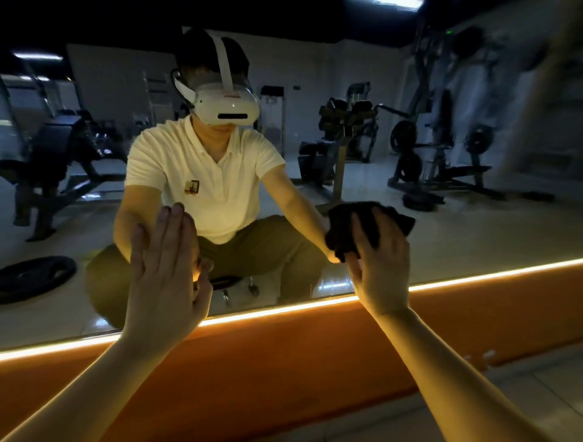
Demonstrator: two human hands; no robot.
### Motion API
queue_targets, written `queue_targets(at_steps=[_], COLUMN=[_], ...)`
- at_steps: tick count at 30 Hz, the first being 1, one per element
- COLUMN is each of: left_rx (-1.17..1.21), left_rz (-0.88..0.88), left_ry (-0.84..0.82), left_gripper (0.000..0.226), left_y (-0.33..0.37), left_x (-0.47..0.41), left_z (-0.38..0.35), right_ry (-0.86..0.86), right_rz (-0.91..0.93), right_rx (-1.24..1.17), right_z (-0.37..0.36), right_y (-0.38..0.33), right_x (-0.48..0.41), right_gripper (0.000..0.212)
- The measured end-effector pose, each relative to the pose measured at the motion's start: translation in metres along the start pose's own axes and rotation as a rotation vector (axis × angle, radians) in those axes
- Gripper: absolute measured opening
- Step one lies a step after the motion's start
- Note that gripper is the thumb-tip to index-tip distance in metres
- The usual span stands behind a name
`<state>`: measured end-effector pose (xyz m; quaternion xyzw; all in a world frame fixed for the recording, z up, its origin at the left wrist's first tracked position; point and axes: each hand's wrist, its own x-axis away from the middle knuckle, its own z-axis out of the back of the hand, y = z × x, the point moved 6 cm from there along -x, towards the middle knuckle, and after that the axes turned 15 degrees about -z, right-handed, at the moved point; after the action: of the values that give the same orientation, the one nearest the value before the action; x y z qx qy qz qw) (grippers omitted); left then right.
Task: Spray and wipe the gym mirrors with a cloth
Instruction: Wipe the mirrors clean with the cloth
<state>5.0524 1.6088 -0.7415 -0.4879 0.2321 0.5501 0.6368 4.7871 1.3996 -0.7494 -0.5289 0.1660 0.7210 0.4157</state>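
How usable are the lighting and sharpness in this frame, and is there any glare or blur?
Head view: dim room, lit mainly by the warm light strip under the mirror, which glows orange on the left hand and right hand; both hands and the black cloth are sharp; the upper right is smeared with blur; a ceiling lamp flares at the top edge.

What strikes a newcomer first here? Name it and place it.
Both hands meet the mirror: the left hand lies flat at centre-left, and the right hand holds a black cloth against the glass at centre-right. Below them, a glowing light strip runs along the mirror's bottom edge.
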Motion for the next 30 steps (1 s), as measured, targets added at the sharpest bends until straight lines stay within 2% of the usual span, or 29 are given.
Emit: queue_targets(at_steps=[2,5,7,9,12,14,17,19,21,26,28,30], left_rx=[0.002,0.008,0.027,0.039,0.037,0.027,0.018,0.029,0.027,0.01,0.017,0.021], left_rz=[0.007,0.023,0.023,0.009,-0.027,-0.049,-0.051,-0.042,-0.037,-0.007,0.004,0.006], left_ry=[-0.009,-0.026,-0.038,-0.054,-0.081,-0.096,-0.083,-0.058,-0.032,-0.006,-0.014,-0.026], left_gripper=[0.084,0.081,0.08,0.079,0.077,0.075,0.075,0.078,0.078,0.078,0.078,0.078], left_y=[0.001,0.001,0.001,-0.001,-0.003,-0.003,-0.004,-0.003,-0.002,0.002,0.002,0.001], left_x=[-0.001,-0.002,-0.002,-0.002,0.0,0.002,0.001,0.001,0.001,-0.001,0.0,0.0], left_z=[0.0,0.002,0.004,0.007,0.009,0.011,0.011,0.009,0.008,0.006,0.005,0.006], right_ry=[0.021,-0.001,-0.059,-0.164,-0.33,-0.379,-0.413,-0.428,-0.401,-0.174,-0.149,-0.166], right_rz=[-0.161,-0.343,-0.369,-0.243,0.16,0.405,0.486,0.432,0.3,-0.217,-0.255,-0.173], right_rx=[-0.025,-0.204,-0.307,-0.332,-0.327,-0.265,-0.209,-0.207,-0.211,-0.107,-0.057,-0.095], right_z=[0.003,-0.002,-0.011,-0.021,-0.027,-0.026,-0.024,-0.024,-0.018,0.003,0.001,-0.006], right_y=[0.003,-0.023,-0.053,-0.094,-0.158,-0.18,-0.166,-0.133,-0.085,0.022,0.017,-0.013], right_x=[-0.004,0.005,0.023,0.046,0.088,0.106,0.101,0.09,0.07,0.037,0.042,0.053], right_gripper=[0.055,0.054,0.054,0.057,0.062,0.056,0.048,0.038,0.025,0.027,0.027,0.025])
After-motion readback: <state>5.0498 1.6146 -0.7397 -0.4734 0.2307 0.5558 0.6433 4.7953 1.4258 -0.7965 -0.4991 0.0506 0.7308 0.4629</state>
